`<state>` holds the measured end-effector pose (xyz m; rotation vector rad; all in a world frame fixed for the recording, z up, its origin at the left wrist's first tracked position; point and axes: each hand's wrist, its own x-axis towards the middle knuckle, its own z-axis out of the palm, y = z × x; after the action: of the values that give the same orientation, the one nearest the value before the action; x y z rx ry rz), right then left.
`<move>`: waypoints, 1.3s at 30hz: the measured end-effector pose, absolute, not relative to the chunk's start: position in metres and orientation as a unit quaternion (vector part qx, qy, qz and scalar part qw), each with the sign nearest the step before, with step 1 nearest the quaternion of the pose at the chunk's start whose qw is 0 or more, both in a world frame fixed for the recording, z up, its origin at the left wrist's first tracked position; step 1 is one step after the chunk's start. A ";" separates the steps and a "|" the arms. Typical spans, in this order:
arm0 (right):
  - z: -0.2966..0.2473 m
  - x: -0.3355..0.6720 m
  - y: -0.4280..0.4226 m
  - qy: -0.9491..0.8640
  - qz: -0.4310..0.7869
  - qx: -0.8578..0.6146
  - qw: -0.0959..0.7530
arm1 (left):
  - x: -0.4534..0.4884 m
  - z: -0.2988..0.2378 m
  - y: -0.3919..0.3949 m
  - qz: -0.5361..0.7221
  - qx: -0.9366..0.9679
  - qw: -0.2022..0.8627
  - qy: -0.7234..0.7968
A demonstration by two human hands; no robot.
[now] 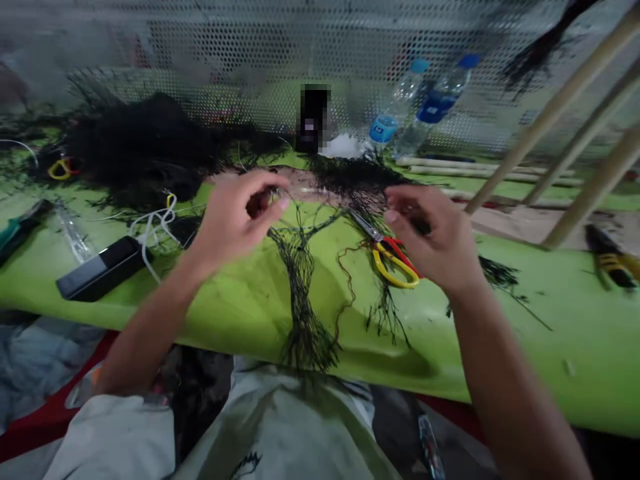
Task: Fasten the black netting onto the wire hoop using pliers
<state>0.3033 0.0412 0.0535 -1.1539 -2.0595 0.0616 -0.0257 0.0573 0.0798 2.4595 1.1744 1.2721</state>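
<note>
The black net (300, 287) lies across the green counter (550, 333) just left of the scissors (393, 260), with one bunched length trailing over the counter's near edge toward the person's lap. A thinner part of it spreads behind the scissors, under and between both hands. The left hand (235, 220), to the left of the scissors, is pinched shut on a strand of the net, thumb meeting fingertips. The right hand (435, 237), just right of the scissors and partly above their handles, has its fingers curled with the tips drawn together by the net; motion blur hides whether it really grips anything. The scissors lie flat, yellow and red handles toward the person, blades pointing away and left.

Well left of the scissors are a white cable (153, 230) and a dark flat phone (100, 267), with a big heap of black netting (145, 147) behind them. Behind the scissors two clear bottles (400, 107) with blue caps stand against a perforated screen (240, 60). Right of the scissors, pale wooden sticks (555, 107) lean upward
</note>
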 end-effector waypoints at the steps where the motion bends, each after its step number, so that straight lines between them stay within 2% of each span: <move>1: 0.051 0.309 0.038 -0.817 0.026 -0.458 0.350 | -0.026 0.088 0.063 0.425 0.804 0.094 0.405; 5: 0.025 0.314 0.023 -0.882 0.035 -0.416 0.216 | -0.031 0.110 0.083 0.414 0.774 0.245 0.411; 7: 0.012 0.307 0.015 -0.908 0.039 -0.382 0.168 | -0.034 0.117 0.090 0.412 0.764 0.276 0.412; 10: 0.003 0.297 0.003 -0.928 0.049 -0.348 0.127 | -0.041 0.128 0.094 0.415 0.768 0.257 0.414; 15: 0.013 0.294 -0.023 -0.935 0.068 -0.328 0.118 | -0.048 0.152 0.095 0.455 0.761 0.210 0.411; 20: 0.011 0.262 -0.065 -0.934 0.072 -0.326 0.128 | -0.040 0.164 0.104 0.443 0.769 0.218 0.406; 24: -0.015 0.218 -0.085 -0.895 0.041 -0.422 0.140 | -0.036 0.160 0.122 0.437 0.768 0.211 0.419; 28: -0.025 0.202 -0.085 -0.888 0.063 -0.429 0.155 | -0.040 0.150 0.143 0.427 0.767 0.187 0.441; 30: -0.012 0.209 -0.085 -0.896 0.096 -0.403 0.163 | -0.043 0.143 0.153 0.429 0.762 0.180 0.451; 33: 0.030 0.234 -0.086 -0.879 0.208 -0.373 0.214 | -0.047 0.132 0.166 0.412 0.771 0.188 0.448; 34: 0.048 0.244 -0.085 -0.822 0.309 -0.383 0.286 | -0.047 0.128 0.168 0.386 0.785 0.197 0.443; 35: 0.065 0.252 -0.082 -0.773 0.356 -0.385 0.357 | -0.046 0.125 0.168 0.349 0.803 0.202 0.439; 36: 0.083 0.259 -0.077 -0.750 0.362 -0.393 0.389 | -0.044 0.122 0.166 0.309 0.822 0.197 0.436; 39: 0.125 0.262 -0.050 -0.760 0.298 -0.437 0.377 | -0.029 0.117 0.144 0.264 0.850 0.088 0.448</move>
<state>0.2625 -0.0498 0.1253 -1.1162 -1.9441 0.7615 -0.0290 0.1440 0.1168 2.5299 1.3330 0.7862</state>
